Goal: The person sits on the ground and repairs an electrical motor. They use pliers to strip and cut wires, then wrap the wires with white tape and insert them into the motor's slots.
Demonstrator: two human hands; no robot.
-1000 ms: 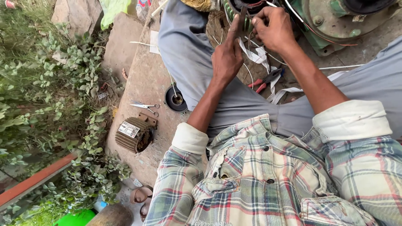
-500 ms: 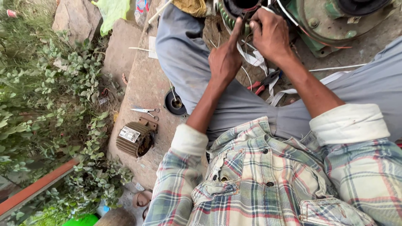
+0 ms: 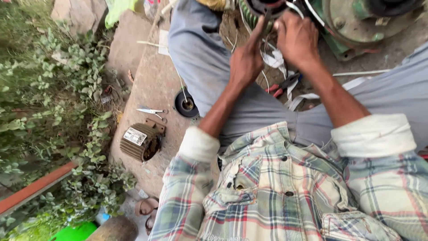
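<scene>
Two bare hands work at the far edge of the scene, close together over the open end of a green metal motor. The left hand is closed around a thin, dark, rod-like tool, thumb and fingers pinching its shaft so that the tip points up toward the motor's winding. The right hand is curled, its fingers pinched at white wires by the motor's rim; exactly what it clamps cannot be told. Below the hands hang crumpled strips of white tape or insulation, soft and ragged, and just nearer lie pliers with red handles on the ground between the grey trouser legs. The sleeves are a checked, woven shirt with pale rolled cuffs. To the left runs a rough concrete slab, grainy and dusty. On it lie small steel scissors, a round black ring-shaped part near the knee, and a ribbed, cylindrical motor housing with a pale rectangular label. Leafy green shrubs fill the far left, and a pair of brown sandals sits near the bottom.
</scene>
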